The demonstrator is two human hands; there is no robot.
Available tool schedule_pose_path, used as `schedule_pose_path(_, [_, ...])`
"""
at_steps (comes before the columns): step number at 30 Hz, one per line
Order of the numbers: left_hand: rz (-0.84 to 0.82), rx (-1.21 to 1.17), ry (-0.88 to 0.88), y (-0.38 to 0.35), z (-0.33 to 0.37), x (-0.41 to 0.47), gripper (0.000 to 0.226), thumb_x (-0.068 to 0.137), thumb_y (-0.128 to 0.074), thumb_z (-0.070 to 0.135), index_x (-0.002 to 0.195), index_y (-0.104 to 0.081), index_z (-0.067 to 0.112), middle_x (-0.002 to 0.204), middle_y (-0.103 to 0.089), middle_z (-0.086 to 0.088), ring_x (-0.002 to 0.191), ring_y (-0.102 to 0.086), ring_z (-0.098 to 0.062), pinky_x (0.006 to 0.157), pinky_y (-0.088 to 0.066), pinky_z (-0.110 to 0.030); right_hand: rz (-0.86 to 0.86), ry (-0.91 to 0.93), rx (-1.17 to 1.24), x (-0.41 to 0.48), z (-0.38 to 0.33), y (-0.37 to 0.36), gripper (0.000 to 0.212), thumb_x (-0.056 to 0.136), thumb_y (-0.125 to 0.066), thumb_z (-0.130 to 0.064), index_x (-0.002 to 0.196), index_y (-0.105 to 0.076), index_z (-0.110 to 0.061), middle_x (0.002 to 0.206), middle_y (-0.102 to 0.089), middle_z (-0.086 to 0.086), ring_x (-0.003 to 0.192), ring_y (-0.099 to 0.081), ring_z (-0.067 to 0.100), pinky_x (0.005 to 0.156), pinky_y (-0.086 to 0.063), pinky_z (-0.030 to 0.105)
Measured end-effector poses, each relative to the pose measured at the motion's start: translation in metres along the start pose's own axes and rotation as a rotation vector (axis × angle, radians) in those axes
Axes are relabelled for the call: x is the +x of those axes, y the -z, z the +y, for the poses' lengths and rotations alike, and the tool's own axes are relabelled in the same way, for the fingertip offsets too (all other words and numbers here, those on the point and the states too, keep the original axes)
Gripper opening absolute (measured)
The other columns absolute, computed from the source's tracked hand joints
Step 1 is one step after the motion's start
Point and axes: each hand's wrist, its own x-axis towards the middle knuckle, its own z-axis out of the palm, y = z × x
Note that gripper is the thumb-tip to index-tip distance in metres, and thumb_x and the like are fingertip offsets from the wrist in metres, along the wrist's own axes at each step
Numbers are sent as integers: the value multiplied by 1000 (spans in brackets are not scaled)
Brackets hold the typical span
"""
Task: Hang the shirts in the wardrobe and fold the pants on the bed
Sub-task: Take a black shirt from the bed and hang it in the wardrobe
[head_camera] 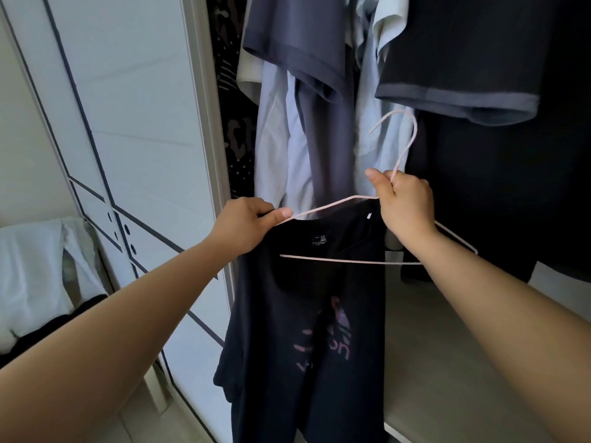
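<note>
Head view: my right hand (404, 203) grips the thin hanger (351, 261) at its neck; my left hand (246, 225) pinches the limp, light shirt (303, 330) at nine o'clock, by the shoulder.

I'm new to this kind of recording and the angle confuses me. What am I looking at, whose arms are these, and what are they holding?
There is no machine here. A person wears one wide-angle camera on the head, so you look forward and down along their own bare arms. The right hand grips a pink wire hanger just below its hook. The left hand pinches the shoulder of a black shirt at the hanger's end; the shirt seems only partly on the hanger. Ahead is the open wardrobe, with other shirts hanging inside. At the far left lies a bed with white bedding.
</note>
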Motion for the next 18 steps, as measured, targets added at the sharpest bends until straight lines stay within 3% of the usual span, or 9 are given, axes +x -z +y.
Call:
schedule_pose_path(3, [-24, -31, 3, -3, 0, -2, 56, 90, -55, 43, 63, -43, -4, 59, -36, -2, 52, -32, -9, 48, -26, -17, -36, -66, 18, -3, 2, -5, 55, 94, -39, -52, 53, -35, -15, 56, -46, 6, 66, -49, 33, 59, -29, 32])
schedule_pose_path(6, [24, -8, -6, -7, 7, -1, 53, 92, -54, 41, 56, -39, 6, 58, -36, 2, 54, -35, -12, 50, -27, -18, -61, -90, 30, -4, -2, -9, 56, 94, -40, -52, 51, -32, -17, 53, -40, 3, 66, -46, 31, 60, -28, 32])
schedule_pose_path(11, [33, 97, -132, -22, 31, 0, 50, 90, -58, 42, 54, -42, 11, 59, -37, 4, 52, -37, -10, 51, -27, -22, -83, -13, 18, -9, -13, -19, 54, 92, -43, -53, 51, -33, -19, 67, -59, 18, 74, -55, 38, 61, -28, 32])
schedule_pose_path(14, [13, 71, -157, -29, 42, 0, 49, 91, -54, 43, 55, -42, 13, 62, -37, 4, 54, -37, -10, 56, -31, -30, -107, 20, 14, -11, -19, -25, 55, 91, -43, -56, 51, -34, -19, 62, -55, 12, 73, -53, 36, 60, -27, 32])
schedule_pose_path(18, [-210, 194, -307, -31, 36, -7, 30, 98, -39, 41, 79, -50, 21, 79, -43, 8, 70, -44, -11, 63, -30, -26, -156, -18, 47, -13, -13, -27, 56, 90, -44, -57, 52, -40, -15, 50, -41, -3, 65, -48, 29, 59, -28, 31])
